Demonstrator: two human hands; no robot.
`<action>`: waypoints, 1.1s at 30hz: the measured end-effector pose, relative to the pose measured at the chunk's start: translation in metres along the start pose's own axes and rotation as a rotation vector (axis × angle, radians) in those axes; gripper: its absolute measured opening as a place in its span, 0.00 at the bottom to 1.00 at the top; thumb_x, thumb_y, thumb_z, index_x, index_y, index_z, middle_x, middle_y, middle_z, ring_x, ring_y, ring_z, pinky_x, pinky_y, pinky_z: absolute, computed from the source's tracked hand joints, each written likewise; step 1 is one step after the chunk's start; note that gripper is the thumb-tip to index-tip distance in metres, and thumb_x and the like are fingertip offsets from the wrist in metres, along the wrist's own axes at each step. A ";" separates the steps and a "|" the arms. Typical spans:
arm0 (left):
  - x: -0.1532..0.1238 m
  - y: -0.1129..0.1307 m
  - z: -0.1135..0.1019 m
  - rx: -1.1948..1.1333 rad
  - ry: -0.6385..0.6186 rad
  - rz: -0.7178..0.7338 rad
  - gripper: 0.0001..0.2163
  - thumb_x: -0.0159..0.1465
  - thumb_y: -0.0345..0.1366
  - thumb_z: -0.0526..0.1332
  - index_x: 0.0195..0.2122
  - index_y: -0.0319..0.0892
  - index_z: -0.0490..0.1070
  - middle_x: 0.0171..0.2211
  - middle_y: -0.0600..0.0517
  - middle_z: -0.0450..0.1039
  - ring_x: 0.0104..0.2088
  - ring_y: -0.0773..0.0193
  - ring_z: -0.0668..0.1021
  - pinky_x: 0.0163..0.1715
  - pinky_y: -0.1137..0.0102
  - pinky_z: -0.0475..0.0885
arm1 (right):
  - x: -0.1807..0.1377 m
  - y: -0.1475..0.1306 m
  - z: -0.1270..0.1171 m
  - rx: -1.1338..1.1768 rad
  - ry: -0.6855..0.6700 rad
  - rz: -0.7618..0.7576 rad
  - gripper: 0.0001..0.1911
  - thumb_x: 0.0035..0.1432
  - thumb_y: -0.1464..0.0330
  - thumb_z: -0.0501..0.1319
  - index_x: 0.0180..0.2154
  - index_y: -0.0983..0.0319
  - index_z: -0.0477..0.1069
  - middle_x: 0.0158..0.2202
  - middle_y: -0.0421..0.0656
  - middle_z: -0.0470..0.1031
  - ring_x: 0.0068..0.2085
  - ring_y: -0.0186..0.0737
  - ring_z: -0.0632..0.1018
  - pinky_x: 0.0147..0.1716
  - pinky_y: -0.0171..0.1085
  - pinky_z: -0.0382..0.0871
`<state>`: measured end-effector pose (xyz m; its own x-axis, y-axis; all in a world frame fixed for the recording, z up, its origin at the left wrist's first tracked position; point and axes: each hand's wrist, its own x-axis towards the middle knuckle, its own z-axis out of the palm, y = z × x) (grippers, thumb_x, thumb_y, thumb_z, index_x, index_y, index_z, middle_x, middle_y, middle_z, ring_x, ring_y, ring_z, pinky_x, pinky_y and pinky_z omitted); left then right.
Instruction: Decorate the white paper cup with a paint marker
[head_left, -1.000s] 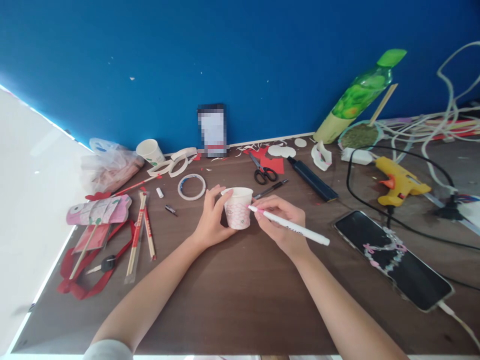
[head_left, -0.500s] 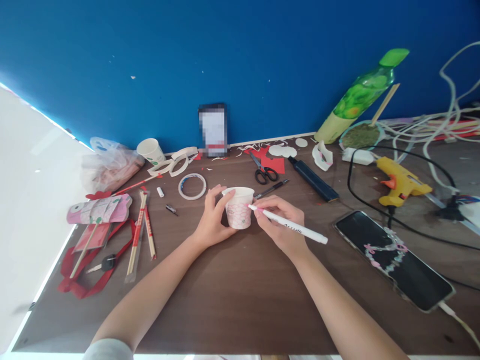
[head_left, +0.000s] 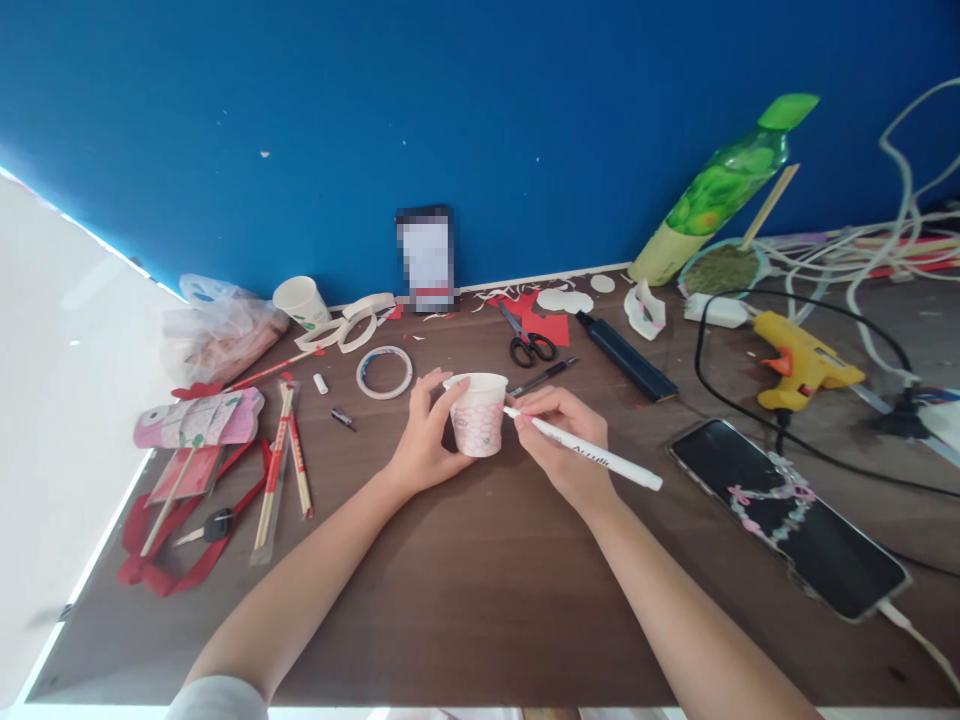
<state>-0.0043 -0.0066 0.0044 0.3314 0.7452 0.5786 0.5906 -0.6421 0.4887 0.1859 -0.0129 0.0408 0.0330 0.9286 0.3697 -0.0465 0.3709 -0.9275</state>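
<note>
A small white paper cup (head_left: 478,415) with pink scale marks drawn on its side stands upright on the brown table (head_left: 465,580). My left hand (head_left: 424,435) is wrapped round the cup's left side, fingers on its rim. My right hand (head_left: 564,440) pinches a white marker pen (head_left: 585,452), and the pen's tip touches the cup's right side near the rim.
Behind the cup lie a tape ring (head_left: 384,372), black scissors (head_left: 529,342), a pen (head_left: 543,378) and a dark tube (head_left: 625,357). A phone (head_left: 787,515) and yellow glue gun (head_left: 801,362) with cables sit right. Chopsticks (head_left: 283,460), a pink paper fish (head_left: 196,420) and red ribbon lie left.
The pen tip has shifted slightly up and right along the cup's side. My left hand and the cup have stayed in place.
</note>
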 end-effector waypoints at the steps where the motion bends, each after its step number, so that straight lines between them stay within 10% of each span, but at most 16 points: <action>1: 0.000 0.000 0.000 0.000 -0.002 -0.001 0.41 0.55 0.39 0.69 0.65 0.51 0.46 0.59 0.41 0.53 0.63 0.42 0.60 0.61 0.43 0.58 | 0.000 -0.001 0.000 0.016 -0.001 0.005 0.06 0.51 0.70 0.67 0.26 0.58 0.71 0.27 0.38 0.73 0.32 0.36 0.77 0.49 0.47 0.77; 15: 0.001 0.001 -0.002 -0.019 -0.063 -0.036 0.43 0.55 0.38 0.67 0.66 0.49 0.41 0.64 0.37 0.50 0.66 0.40 0.57 0.62 0.41 0.53 | -0.001 0.010 -0.007 0.330 -0.041 0.047 0.04 0.53 0.69 0.67 0.28 0.58 0.73 0.27 0.38 0.73 0.32 0.36 0.75 0.52 0.54 0.74; 33: 0.001 0.002 -0.001 -0.092 -0.070 -0.015 0.39 0.53 0.38 0.69 0.62 0.48 0.48 0.62 0.37 0.56 0.65 0.42 0.61 0.62 0.38 0.50 | -0.003 -0.005 0.002 -0.068 -0.050 -0.095 0.05 0.52 0.72 0.65 0.26 0.58 0.71 0.26 0.38 0.75 0.30 0.36 0.78 0.53 0.48 0.74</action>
<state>-0.0036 -0.0074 0.0060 0.3758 0.7634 0.5254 0.5268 -0.6424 0.5566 0.1836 -0.0176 0.0449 -0.0162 0.8895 0.4566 0.0220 0.4569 -0.8892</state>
